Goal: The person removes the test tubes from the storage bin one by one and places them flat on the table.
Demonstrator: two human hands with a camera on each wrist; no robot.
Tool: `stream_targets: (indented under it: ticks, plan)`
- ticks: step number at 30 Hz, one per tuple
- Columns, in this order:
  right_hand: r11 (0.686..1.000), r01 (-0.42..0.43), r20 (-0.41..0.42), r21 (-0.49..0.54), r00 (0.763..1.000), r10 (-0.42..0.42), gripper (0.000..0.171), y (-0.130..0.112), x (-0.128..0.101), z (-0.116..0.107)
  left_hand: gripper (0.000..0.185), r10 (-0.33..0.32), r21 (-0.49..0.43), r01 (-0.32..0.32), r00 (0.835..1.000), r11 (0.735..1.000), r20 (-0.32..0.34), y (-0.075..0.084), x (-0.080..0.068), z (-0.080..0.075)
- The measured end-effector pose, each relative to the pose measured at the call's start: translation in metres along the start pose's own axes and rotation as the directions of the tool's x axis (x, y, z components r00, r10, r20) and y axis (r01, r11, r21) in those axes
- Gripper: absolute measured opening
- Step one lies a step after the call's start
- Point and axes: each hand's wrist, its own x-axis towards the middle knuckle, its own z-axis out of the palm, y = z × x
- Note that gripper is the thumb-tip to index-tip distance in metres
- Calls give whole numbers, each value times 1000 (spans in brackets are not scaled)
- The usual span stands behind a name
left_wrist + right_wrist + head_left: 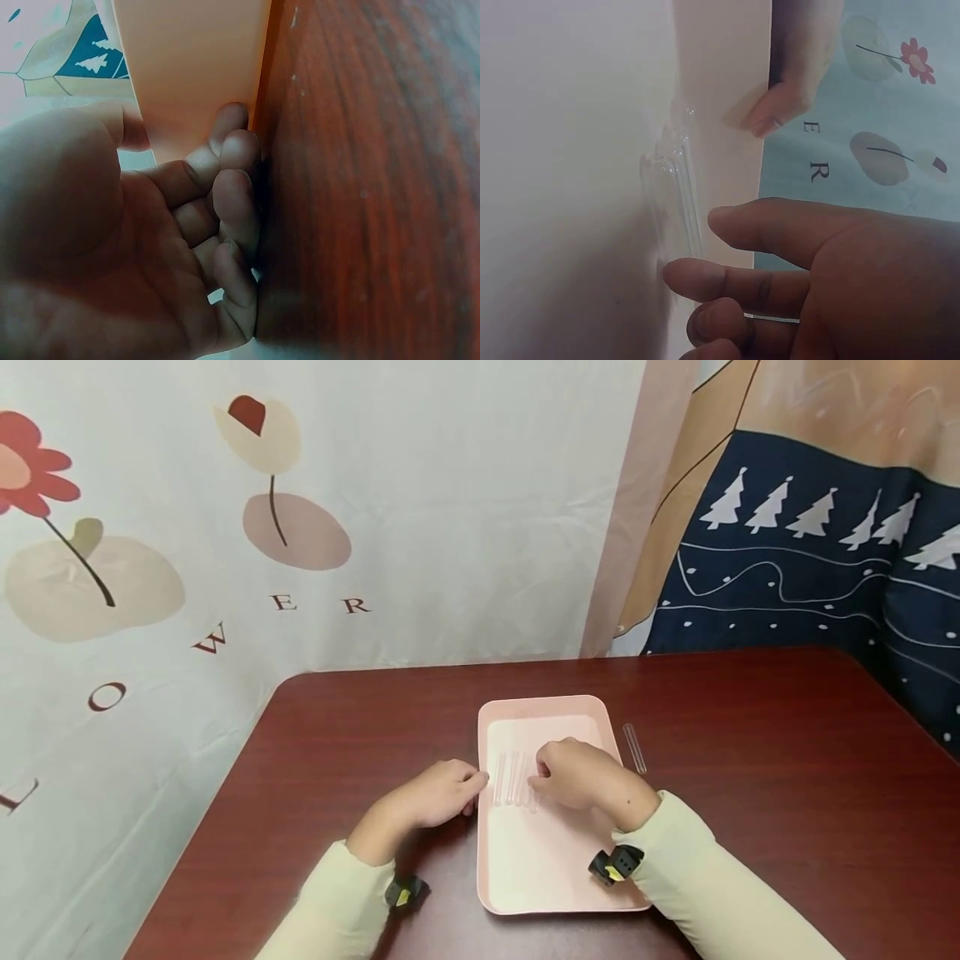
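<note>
A pink tray (551,708) lies on the dark red table (750,760). Several clear glass tubes (513,778) lie side by side in its middle. My right hand (546,774) hovers over the tray with its fingertips at the right end of that row; in the right wrist view the thumb and fingers (697,279) reach to the tubes (676,187) without closing round any. My left hand (471,787) is at the tray's left rim, its fingers (234,187) curled against the edge of the tray (195,60) and its thumb (780,109) lying over the rim.
One more clear tube (634,748) lies on the table just right of the tray. Printed cloth hangs behind the table and along its left side. The table's left edge (217,810) runs close to my left arm.
</note>
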Motion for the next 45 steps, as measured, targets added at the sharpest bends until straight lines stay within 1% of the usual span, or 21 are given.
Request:
stream_targets:
  ticks: [3, 10, 17, 22, 29, 37, 45]
  plan:
    - [1000, -12, 5, -2, 1000, 12, 30, 0, -2, 2, 43, -5, 0, 5, 1000, 1000, 4, 0, 0, 2]
    - [999, -31, -13, -22, 999, 31, 30, 1, -2, 2, 43, 12, -5, -12, 1000, 1000, -4, 0, 1, 2]
    - [999, -27, -15, -24, 1000, 26, 31, -1, -2, 2, 43, -14, -5, 14, 1000, 1000, -2, -1, 0, 1]
    - [999, -37, -10, -28, 999, 37, 30, -3, -3, 1, 43, -17, -4, 17, 1000, 1000, -2, 0, 0, 0]
    - [999, -41, 17, -5, 999, 41, 29, -4, -4, 0, 43, -11, -2, 11, 1000, 1000, -7, -1, 0, 1]
    - [999, -43, 29, -17, 999, 44, 28, -3, -3, 2, 42, -16, 1, 16, 1000, 1000, -12, -1, -1, 2]
    - [999, -45, 26, -22, 999, 45, 27, -3, -3, 3, 42, -7, 8, 7, 1000, 1000, -19, 1, -1, 2]
